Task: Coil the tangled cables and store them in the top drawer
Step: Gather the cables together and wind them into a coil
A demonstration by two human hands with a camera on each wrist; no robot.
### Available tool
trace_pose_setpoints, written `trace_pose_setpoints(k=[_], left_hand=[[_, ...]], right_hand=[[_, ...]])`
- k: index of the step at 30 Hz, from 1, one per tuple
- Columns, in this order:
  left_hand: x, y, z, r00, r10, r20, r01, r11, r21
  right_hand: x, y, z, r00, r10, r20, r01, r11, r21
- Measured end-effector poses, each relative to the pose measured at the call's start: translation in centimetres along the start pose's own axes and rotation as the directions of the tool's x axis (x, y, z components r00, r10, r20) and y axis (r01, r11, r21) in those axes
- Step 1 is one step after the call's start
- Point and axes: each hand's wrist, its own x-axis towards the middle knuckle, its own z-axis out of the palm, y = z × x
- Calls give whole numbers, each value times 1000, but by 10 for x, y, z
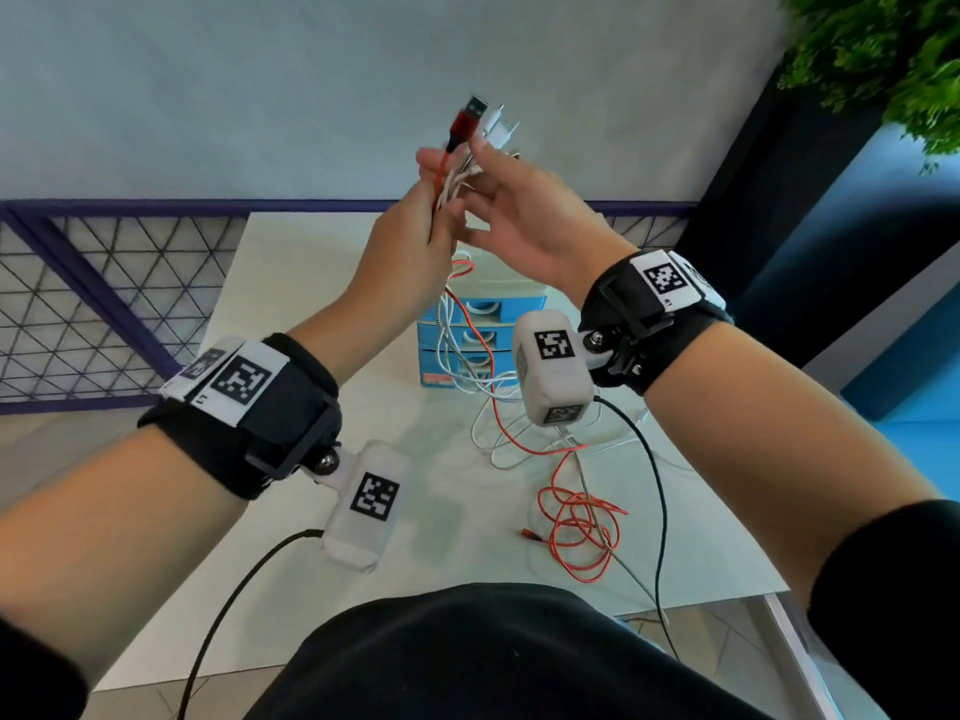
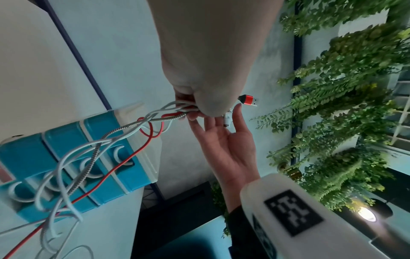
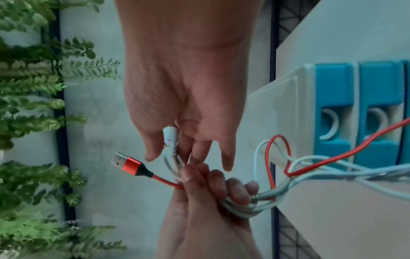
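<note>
A bundle of tangled cables (image 1: 447, 184), red, white and silver-braided, is raised above the table. My left hand (image 1: 415, 220) grips it in a fist (image 3: 213, 191). The red cable's USB plug (image 1: 470, 114) sticks out above the fist (image 2: 249, 100). My right hand (image 1: 511, 205) is alongside, thumb and forefinger pinching a white plug (image 3: 170, 138) at the bundle's top, the other fingers straight. The cables hang in front of the small blue drawer unit (image 1: 480, 337), whose drawers are closed, and end in loose red loops (image 1: 576, 527) and white loops (image 1: 493, 439) on the white table (image 1: 291, 314).
A mesh railing (image 1: 78, 293) runs behind the table's left side. Green foliage (image 1: 883, 54) hangs at the upper right above a dark and blue panel. Black wires (image 1: 654, 485) run from the wrist cameras across the table's near part.
</note>
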Motion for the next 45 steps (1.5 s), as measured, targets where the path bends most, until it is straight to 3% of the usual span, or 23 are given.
trace_pose_setpoints(k=[3,8,11,14,16,20,24,27,30,34,41,45], left_hand=[[13,10,-7,999,16,-29,-18,997,-71],[25,24,-21,1000,23,9,-21,986,-167],[23,18,-33,989,-18,148,46,981,-190],[20,0,-29,939,-42,342,69,995,-69],[14,-12,-22,911,-38,410,54,998,-27],[3,-20,-9,932,-55,358,85,994,-67],[-2,-20,-2,926,-73,369,63,997,39],[-9,-34,0,875,-125,467,99,992,81],[-17,-51,-2,835,-200,512,224,974,16],[-20,-63,0,796,-221,563,250,968,27],[-30,-84,3,808,-268,524,243,963,118],[-37,-102,2,783,-254,568,228,967,118]], right_hand=[[5,-16,14,997,-65,34,64,998,15],[15,-33,37,977,-208,55,215,946,-243],[15,-32,46,971,-235,52,240,926,-290],[14,-23,35,965,-259,31,257,928,-271],[12,-15,30,970,-242,8,236,937,-259],[11,-10,29,985,-171,-32,162,966,-200],[10,-9,26,984,-147,-105,120,966,-229],[8,-16,21,975,-155,-156,123,973,-197],[5,-24,17,968,-160,-195,120,971,-205],[6,-22,18,963,-148,-224,92,966,-242],[10,-18,17,944,-127,-306,26,949,-314],[12,-28,10,916,-162,-366,65,962,-263]])
